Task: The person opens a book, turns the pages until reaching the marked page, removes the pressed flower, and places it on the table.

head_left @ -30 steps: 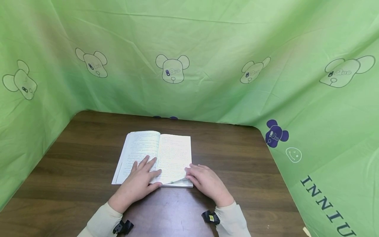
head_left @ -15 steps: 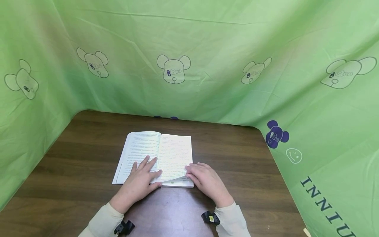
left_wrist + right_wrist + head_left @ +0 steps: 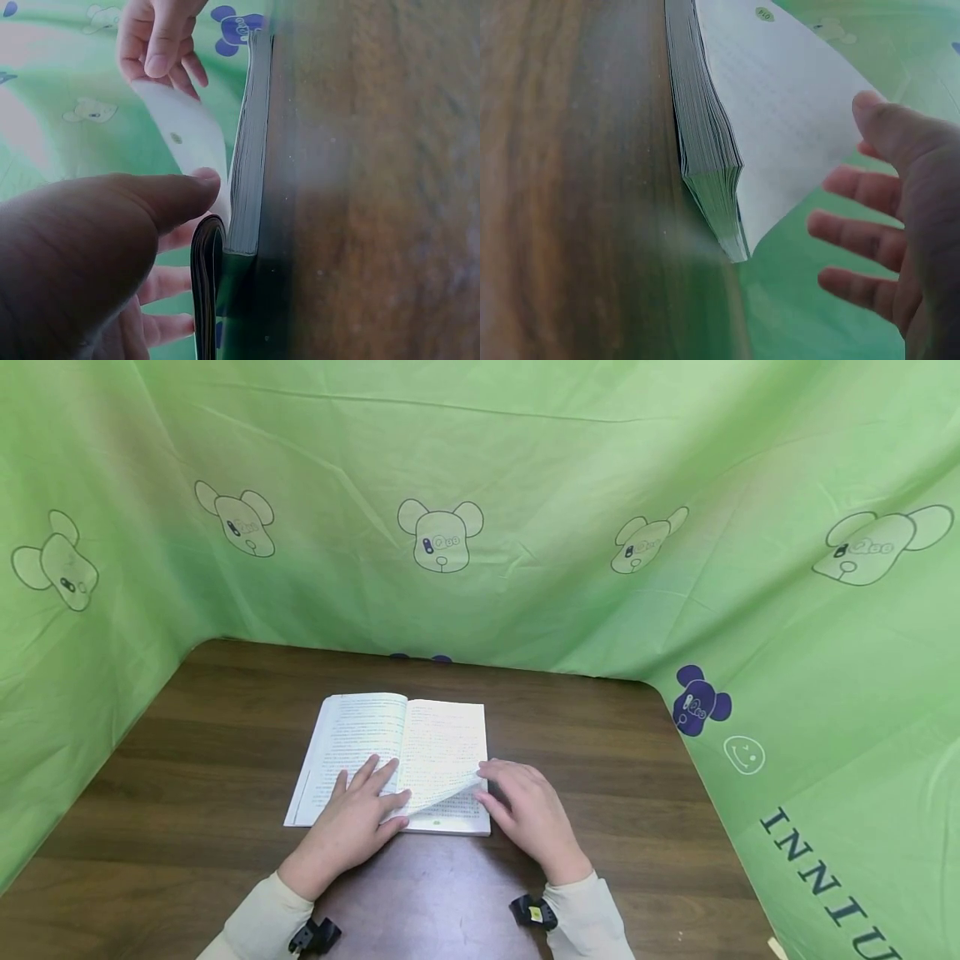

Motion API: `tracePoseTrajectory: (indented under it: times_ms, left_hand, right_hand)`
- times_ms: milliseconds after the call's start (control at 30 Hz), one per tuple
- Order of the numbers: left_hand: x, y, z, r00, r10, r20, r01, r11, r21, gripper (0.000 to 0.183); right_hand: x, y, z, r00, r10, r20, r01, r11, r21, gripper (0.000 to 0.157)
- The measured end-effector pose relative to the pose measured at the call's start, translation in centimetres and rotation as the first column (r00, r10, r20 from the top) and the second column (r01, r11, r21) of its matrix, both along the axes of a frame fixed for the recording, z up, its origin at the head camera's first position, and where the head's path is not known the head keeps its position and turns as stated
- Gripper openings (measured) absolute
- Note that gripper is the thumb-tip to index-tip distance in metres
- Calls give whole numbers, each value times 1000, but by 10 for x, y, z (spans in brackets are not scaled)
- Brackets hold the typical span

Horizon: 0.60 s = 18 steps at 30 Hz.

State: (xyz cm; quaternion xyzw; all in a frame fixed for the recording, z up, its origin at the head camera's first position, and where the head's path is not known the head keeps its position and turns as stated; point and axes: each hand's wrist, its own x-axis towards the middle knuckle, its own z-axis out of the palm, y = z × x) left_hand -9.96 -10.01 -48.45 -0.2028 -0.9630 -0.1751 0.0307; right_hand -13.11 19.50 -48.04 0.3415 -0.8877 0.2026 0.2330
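An open book [image 3: 442,727] with printed text lies on the wooden table. My left hand [image 3: 348,827] rests with spread fingers over the lower part of the left page, its thumb near the bottom of the spine. At the right edge, my right hand [image 3: 532,814] pinches the lower corner of a single page [image 3: 787,105] between thumb and index finger. That page curves up off the thick stack of pages [image 3: 705,112] beneath. In the left wrist view, the raised page [image 3: 184,127] bends away from the stack, and a small printed mark shows near its bottom edge.
The brown table [image 3: 615,760] extends on all sides of the book. Green cloth [image 3: 525,593] with printed bear heads hangs behind and along both sides. A small pale object [image 3: 777,947] sits at the table's right edge. Black wrist cameras [image 3: 534,912] are strapped on both sleeves.
My right hand has lifted the page's lower right corner higher and shifted slightly up the book, so more of the page beneath shows. The left hand stays in place.
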Motion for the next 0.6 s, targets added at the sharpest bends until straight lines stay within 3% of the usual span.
tracePoseTrajectory:
  times_ms: [300, 467, 600]
  left_hand:
    - [0, 0, 2, 1000, 22, -16, -22, 1000, 4, 42]
    - [-1, 0, 1, 998, 48, -42, -47, 999, 22, 54]
    - [-2, 0, -1, 996, 69, -64, -65, 996, 64, 73]
  right_hand:
    - [2, 0, -1, 992, -104, 74, 105, 994, -11, 22]
    - [2, -1, -2, 979, -157, 134, 155, 988, 21, 26]
    - [3, 0, -2, 974, -123, 189, 110, 991, 79, 31]
